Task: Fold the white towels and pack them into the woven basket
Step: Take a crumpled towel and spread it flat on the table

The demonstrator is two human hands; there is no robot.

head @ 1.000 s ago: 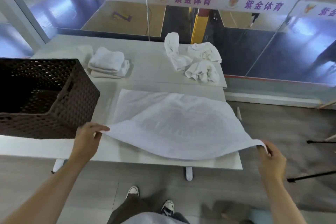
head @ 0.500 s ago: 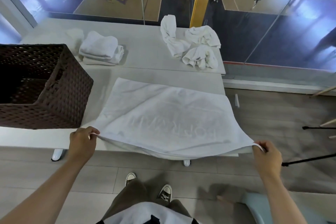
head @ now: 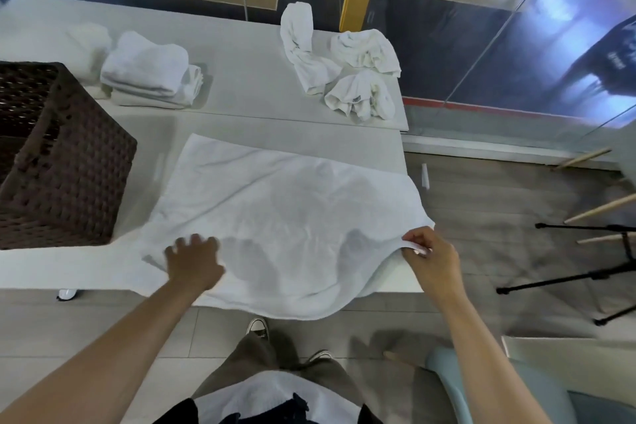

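While the large white towel (head: pixel 285 217) is lying spread across the near part of the white table (head: pixel 69 265), its near edge is hanging over the table's front. The left hand (head: pixel 194 260) is resting flat on the towel's near-left area, fingers straight and spread, gripping nothing; it is showing slightly blurred. The right hand (head: pixel 432 258) is pinching the towel's near-right corner between thumb and curled fingers, holding that corner just above the table edge. The dark woven basket (head: pixel 65 175) is standing on the table to the left of the towel, near its left edge; its inside is too dark to tell. Beyond the basket a stack of folded towels (head: pixel 151 74) is sitting on the far part of the table, and three crumpled towels (head: pixel 364 50) are lying by the far-right corner, well apart from the spread towel.
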